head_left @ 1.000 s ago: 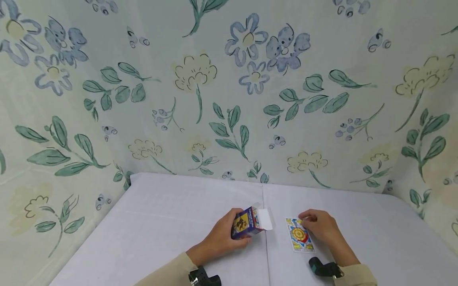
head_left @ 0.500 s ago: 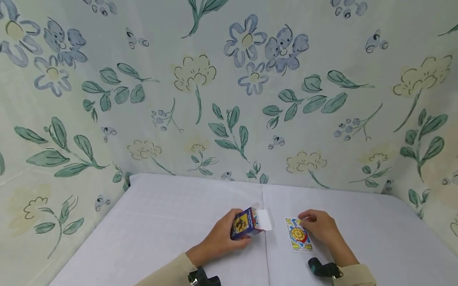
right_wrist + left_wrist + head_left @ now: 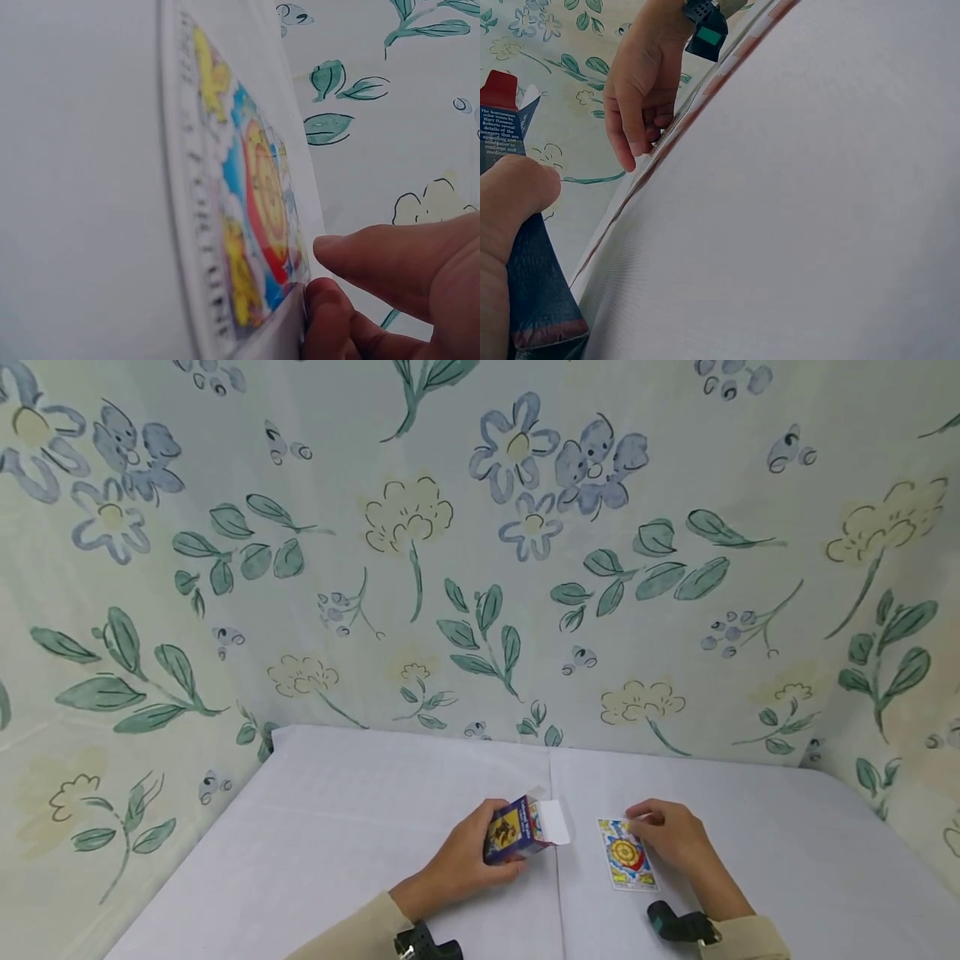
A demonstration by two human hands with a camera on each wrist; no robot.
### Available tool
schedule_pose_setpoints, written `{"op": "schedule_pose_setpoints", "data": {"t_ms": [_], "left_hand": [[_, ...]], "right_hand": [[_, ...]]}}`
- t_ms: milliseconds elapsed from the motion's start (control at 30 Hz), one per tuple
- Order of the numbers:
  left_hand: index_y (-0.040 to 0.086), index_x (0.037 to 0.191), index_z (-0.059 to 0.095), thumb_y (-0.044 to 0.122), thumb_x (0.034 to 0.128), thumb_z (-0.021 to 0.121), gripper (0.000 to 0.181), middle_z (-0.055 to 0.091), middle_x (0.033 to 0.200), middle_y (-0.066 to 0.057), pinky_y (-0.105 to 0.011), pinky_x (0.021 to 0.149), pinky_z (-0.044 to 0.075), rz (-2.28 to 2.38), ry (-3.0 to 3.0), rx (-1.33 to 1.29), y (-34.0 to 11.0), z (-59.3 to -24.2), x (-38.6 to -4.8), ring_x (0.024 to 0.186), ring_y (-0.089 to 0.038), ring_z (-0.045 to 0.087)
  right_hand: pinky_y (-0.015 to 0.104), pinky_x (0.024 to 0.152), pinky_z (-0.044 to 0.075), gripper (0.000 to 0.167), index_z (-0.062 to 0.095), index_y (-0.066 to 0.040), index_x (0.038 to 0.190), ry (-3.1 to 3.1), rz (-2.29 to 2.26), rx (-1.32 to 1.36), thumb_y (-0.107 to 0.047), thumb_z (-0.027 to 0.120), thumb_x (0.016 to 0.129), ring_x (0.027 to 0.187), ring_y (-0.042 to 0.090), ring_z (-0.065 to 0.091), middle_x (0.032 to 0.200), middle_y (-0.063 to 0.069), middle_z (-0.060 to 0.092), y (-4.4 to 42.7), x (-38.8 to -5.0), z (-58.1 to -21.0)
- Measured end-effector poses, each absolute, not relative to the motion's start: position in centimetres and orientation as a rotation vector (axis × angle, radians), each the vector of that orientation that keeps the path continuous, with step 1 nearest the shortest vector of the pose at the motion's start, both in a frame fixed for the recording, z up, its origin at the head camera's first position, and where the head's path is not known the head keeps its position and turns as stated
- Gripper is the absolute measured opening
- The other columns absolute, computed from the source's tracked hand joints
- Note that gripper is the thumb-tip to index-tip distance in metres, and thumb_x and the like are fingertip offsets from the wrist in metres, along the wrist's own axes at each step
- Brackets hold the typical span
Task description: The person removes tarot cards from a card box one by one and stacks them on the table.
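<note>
My left hand (image 3: 471,852) grips a blue and yellow card box (image 3: 507,833), thumb along its near side. The box lies tilted, its white flap (image 3: 555,821) standing out to the right, and printed card stock shows in its mouth. To the right, a colourful tarot card (image 3: 626,856), face up at the white cloth, carries a wheel picture; part of the lettering "Fortune" is readable in the right wrist view. My right hand (image 3: 671,833) holds the card's far right corner between thumb (image 3: 360,251) and curled fingers (image 3: 330,315); its fingers hide that corner.
White cloth (image 3: 360,810) covers the table, with a seam or fold line running between the two hands. A floral curtain (image 3: 450,568) hangs behind the table and at both sides. Each wrist wears a dark camera (image 3: 678,922).
</note>
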State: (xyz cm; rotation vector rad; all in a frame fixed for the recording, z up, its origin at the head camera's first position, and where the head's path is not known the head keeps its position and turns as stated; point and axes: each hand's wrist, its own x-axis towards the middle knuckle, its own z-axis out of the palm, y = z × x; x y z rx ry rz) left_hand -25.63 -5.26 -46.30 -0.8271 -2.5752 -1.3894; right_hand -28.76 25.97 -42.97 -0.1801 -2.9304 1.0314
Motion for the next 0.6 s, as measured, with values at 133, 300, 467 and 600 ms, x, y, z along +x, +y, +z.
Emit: {"op": "schedule_pose_setpoints", "data": {"t_ms": [133, 300, 467, 600], "left_hand": [[0.021, 0.136, 0.038, 0.037, 0.0795, 0.077, 0.07, 0.052, 0.118, 0.007, -0.024, 0.086, 0.047, -1.383, -2.557, -0.841, -5.2, -46.3, -25.7, 0.1, -0.006, 0.052], [0.02, 0.135, 0.039, 0.037, 0.0794, 0.077, 0.07, 0.053, 0.117, 0.007, -0.024, 0.086, 0.047, -1.364, -2.564, -0.839, -5.2, -46.3, -25.6, 0.099, -0.005, 0.052], [0.02, 0.135, 0.038, 0.037, 0.0794, 0.078, 0.07, 0.053, 0.117, 0.007, -0.025, 0.087, 0.047, -1.36, -2.582, -0.821, -5.2, -46.2, -25.4, 0.1, -0.006, 0.052], [0.02, 0.136, 0.038, 0.037, 0.0795, 0.078, 0.071, 0.053, 0.117, 0.007, -0.024, 0.086, 0.047, -1.351, -2.57, -0.836, -5.3, -46.2, -25.4, 0.1, -0.005, 0.052]], "right_hand": [[0.037, 0.071, 0.051, 0.022, 0.068, -0.002, 0.107, -2.915, 1.025, -0.174, -0.013, 0.065, 0.088, 0.083, 0.026, 0.053, 0.092, 0.012, 0.061, 25.9, -28.7, -42.8], [0.036, 0.071, 0.054, 0.023, 0.067, -0.003, 0.108, -2.892, 1.042, -0.143, -0.015, 0.065, 0.088, 0.08, 0.025, 0.055, 0.092, 0.012, 0.062, 25.5, -28.4, -42.2], [0.035, 0.071, 0.055, 0.023, 0.066, -0.005, 0.11, -2.849, 1.066, -0.087, -0.015, 0.064, 0.089, 0.081, 0.025, 0.055, 0.092, 0.011, 0.061, 24.5, -27.6, -40.9], [0.039, 0.075, 0.055, 0.024, 0.066, -0.004, 0.111, -2.826, 1.053, -0.023, -0.016, 0.064, 0.09, 0.082, 0.024, 0.056, 0.091, 0.009, 0.061, 23.8, -27.2, -40.0]]}}
